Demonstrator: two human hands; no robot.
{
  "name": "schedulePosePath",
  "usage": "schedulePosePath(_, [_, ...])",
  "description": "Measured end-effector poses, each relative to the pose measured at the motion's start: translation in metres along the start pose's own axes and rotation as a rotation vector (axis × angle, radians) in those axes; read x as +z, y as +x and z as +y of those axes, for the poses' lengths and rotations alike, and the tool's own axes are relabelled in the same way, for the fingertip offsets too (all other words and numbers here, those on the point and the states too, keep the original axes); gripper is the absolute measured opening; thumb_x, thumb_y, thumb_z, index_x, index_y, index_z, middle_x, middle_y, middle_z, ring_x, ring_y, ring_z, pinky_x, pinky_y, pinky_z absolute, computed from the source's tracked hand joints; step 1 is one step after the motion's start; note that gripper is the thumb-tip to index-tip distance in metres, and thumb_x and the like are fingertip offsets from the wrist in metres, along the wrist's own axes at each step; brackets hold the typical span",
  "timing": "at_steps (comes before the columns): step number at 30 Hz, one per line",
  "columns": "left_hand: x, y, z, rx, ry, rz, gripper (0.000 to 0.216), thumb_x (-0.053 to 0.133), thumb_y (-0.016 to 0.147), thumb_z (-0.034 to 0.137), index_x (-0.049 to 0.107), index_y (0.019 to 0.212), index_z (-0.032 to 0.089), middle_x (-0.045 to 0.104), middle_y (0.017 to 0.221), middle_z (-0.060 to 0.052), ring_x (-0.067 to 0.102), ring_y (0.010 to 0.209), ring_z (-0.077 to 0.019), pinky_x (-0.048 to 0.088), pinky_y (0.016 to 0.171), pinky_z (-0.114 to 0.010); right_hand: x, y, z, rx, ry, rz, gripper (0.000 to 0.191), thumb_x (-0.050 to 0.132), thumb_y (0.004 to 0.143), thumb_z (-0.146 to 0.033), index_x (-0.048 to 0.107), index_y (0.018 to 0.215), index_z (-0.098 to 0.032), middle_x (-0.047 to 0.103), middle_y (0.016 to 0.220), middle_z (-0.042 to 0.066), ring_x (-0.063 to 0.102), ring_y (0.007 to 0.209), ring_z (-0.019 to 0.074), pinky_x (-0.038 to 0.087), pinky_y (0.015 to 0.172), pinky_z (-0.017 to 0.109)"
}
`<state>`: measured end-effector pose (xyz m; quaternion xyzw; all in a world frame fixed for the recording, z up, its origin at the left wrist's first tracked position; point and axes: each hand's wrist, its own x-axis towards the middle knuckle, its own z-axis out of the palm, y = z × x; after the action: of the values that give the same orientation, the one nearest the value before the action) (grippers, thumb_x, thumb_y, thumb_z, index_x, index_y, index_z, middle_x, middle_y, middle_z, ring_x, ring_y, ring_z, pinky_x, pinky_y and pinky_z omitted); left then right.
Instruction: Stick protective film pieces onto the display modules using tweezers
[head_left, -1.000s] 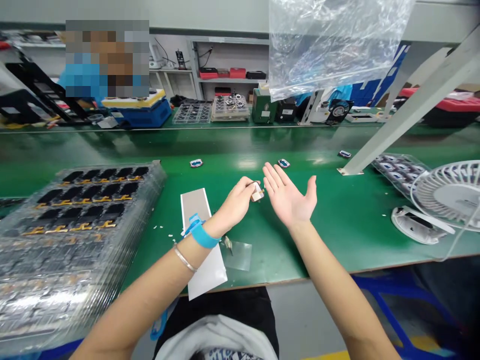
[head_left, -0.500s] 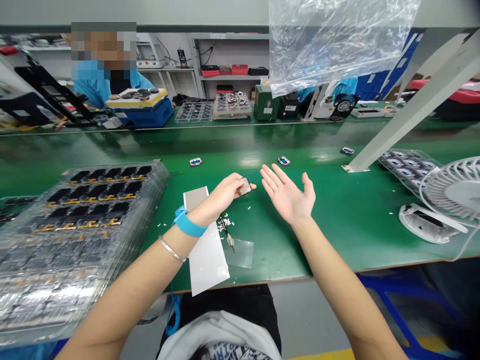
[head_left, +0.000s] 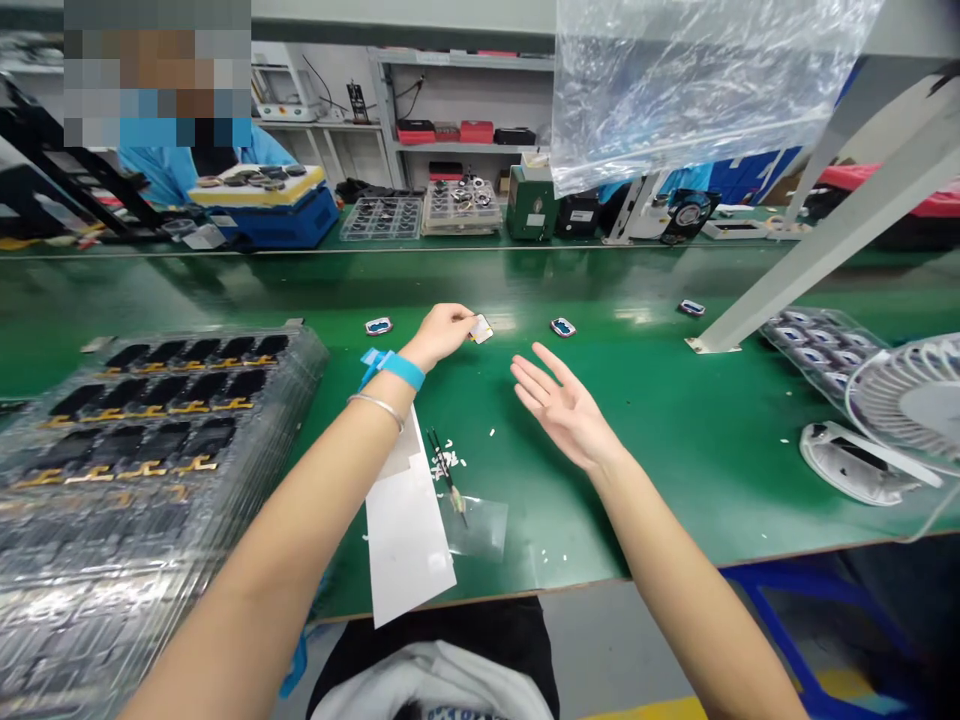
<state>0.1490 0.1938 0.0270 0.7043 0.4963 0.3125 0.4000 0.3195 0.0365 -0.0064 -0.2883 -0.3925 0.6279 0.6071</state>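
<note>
Between thumb and fingers, my left hand point(head_left: 444, 332) pinches a small display module point(head_left: 481, 328), its pale back edged with a yellowish strip. A blue wrist strap point(head_left: 401, 370) circles that wrist. My right hand point(head_left: 564, 408) is raised palm-up over the green bench point(head_left: 645, 430), fingers stretched out and holding nothing. Beyond my hands lie small blue-centred parts, one point(head_left: 379, 327) left of my left hand and another point(head_left: 562, 327) behind my right. Nearer me are a white sheet point(head_left: 409, 530), tweezers point(head_left: 450, 480), scattered white scraps point(head_left: 448, 458) and a clear film point(head_left: 484, 525).
Stacked clear trays point(head_left: 300, 400) of black display modules fill the left side. At right stand a slanted post point(head_left: 810, 220), a tray of round parts point(head_left: 817, 345) and a white fan point(head_left: 915, 390). Plastic sheeting point(head_left: 705, 90) hangs above. A person in blue point(head_left: 154, 165) sits opposite.
My left hand has moved forward, away from me, with the display module. My right hand has turned slightly and shifted a little left, still open. The view has shifted somewhat.
</note>
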Motion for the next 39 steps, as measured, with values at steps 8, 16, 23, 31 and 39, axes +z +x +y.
schedulePosePath(8, [0.000,0.073,-0.036,-0.036,0.253,-0.016,0.025,0.063,0.093,0.034,0.064,0.107,0.013,0.065,0.108,-0.007,0.064,0.096,-0.0218,0.056,0.084,-0.040,-0.005,0.003,0.009,0.197,-0.102,-0.139,0.072,0.052,0.062,-0.011,0.056,0.130,-0.033,0.045,0.149,0.001,0.033,0.144,0.0208,0.021,0.120,0.049])
schedulePosePath(16, [-0.027,0.096,-0.018,0.058,0.521,0.049,0.036,0.059,0.095,0.035,0.056,0.125,0.015,0.055,0.130,-0.012,0.057,0.116,-0.0277,0.048,0.098,-0.051,-0.010,0.007,0.013,0.077,-0.303,-0.079,0.061,0.069,0.075,-0.023,0.050,0.132,-0.034,0.045,0.149,0.005,0.040,0.140,0.0226,0.032,0.117,0.046])
schedulePosePath(23, [-0.068,0.060,0.015,0.164,0.783,-0.120,0.028,0.060,0.095,0.033,0.062,0.115,0.014,0.062,0.122,-0.010,0.058,0.116,-0.0262,0.045,0.102,-0.050,-0.017,0.013,0.025,-0.072,-0.734,-0.057,0.033,0.054,0.090,-0.032,0.060,0.121,-0.024,0.062,0.129,0.012,0.060,0.121,0.0265,0.046,0.105,0.051])
schedulePosePath(31, [-0.088,-0.131,0.055,0.254,0.945,-0.383,0.024,0.053,0.091,0.027,0.071,0.105,0.020,0.072,0.109,-0.008,0.065,0.107,-0.0254,0.044,0.102,-0.037,0.015,-0.017,0.033,-0.184,-1.225,-0.328,0.033,0.052,0.089,-0.023,0.063,0.120,-0.021,0.060,0.132,0.010,0.054,0.124,0.0265,0.039,0.111,0.048])
schedulePosePath(39, [-0.119,-0.357,0.013,0.673,1.187,-0.235,0.037,0.053,0.084,0.022,0.069,0.117,0.026,0.066,0.127,-0.002,0.064,0.112,-0.0251,0.052,0.099,-0.038,0.070,-0.042,0.058,-0.161,-1.561,-0.155,0.020,0.067,0.080,-0.036,0.059,0.079,-0.017,0.059,0.074,0.005,0.056,0.065,0.0205,0.046,0.062,0.033])
